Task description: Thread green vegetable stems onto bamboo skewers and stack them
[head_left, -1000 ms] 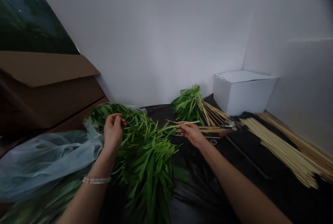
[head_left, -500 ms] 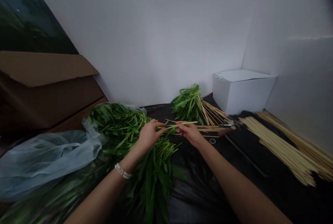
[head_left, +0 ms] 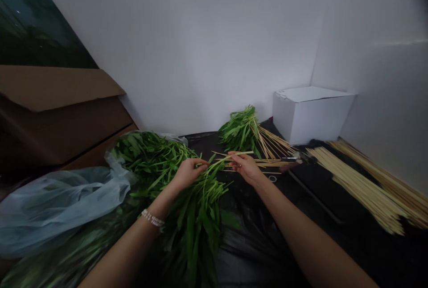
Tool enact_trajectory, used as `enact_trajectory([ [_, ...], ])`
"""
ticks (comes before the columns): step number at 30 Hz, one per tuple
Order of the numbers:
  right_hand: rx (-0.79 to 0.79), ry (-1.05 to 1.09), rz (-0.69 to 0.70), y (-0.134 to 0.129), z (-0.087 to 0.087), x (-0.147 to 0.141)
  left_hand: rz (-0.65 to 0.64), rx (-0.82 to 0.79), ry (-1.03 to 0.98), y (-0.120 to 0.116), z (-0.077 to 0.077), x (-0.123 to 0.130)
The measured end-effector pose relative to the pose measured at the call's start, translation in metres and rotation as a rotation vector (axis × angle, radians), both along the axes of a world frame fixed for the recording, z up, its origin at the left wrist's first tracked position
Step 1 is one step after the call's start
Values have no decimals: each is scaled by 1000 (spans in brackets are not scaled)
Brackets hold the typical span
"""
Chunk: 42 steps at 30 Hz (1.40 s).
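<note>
My right hand [head_left: 245,166] pinches a pale green leafy stem [head_left: 222,160], its cut end pointing right past the fingers. To the left, my left hand [head_left: 190,172], with a white beaded bracelet at the wrist, has thumb and fingers pressed together near the stem's leafy end. Whatever lies between those fingertips is too small to make out. Beneath and in front of the left hand lies a bunch of leafy greens [head_left: 197,221]. Behind it, more greens [head_left: 150,154] spill out of a clear plastic bag [head_left: 70,207]. Thin wooden skewers [head_left: 272,163] lie just beyond my right hand.
Greens threaded on skewers [head_left: 239,129] are piled by the wall. A white box [head_left: 314,114] stands back right. Bundled wooden sticks [head_left: 361,190] lie on the right beside a dark flat object [head_left: 321,194]. A cardboard box [head_left: 60,114] is at left. Black plastic sheeting [head_left: 254,234] covers the surface.
My left hand has slid left and slightly down along the stem, away from my right hand. My right hand keeps its pinch on the stem, almost in place.
</note>
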State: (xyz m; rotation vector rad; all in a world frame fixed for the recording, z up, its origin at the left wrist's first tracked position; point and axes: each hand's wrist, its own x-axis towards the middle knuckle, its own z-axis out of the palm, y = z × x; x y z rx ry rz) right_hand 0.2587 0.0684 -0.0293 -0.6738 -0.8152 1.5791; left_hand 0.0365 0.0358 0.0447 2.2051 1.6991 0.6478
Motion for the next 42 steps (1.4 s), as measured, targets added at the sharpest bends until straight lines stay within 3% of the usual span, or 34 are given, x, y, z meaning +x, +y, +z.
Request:
enact_trajectory([
  [9,-35,-57,-37,0,0,0,158,142,-15,-8,-1,2],
  [20,52,-176,-56,0,-1,-4,51,259,275,-23,-2,21],
  [27,49,-171,-48,0,-1,-5,-99,300,444,-20,-11,18],
  [34,78,-194,-25,-4,1,-7,-110,332,501,-26,-13,21],
  [38,85,-174,18,-4,-1,-10,31,317,368,-24,-7,17],
  [42,10,-48,-66,1,0,-3,327,223,-89,-9,5,-7],
])
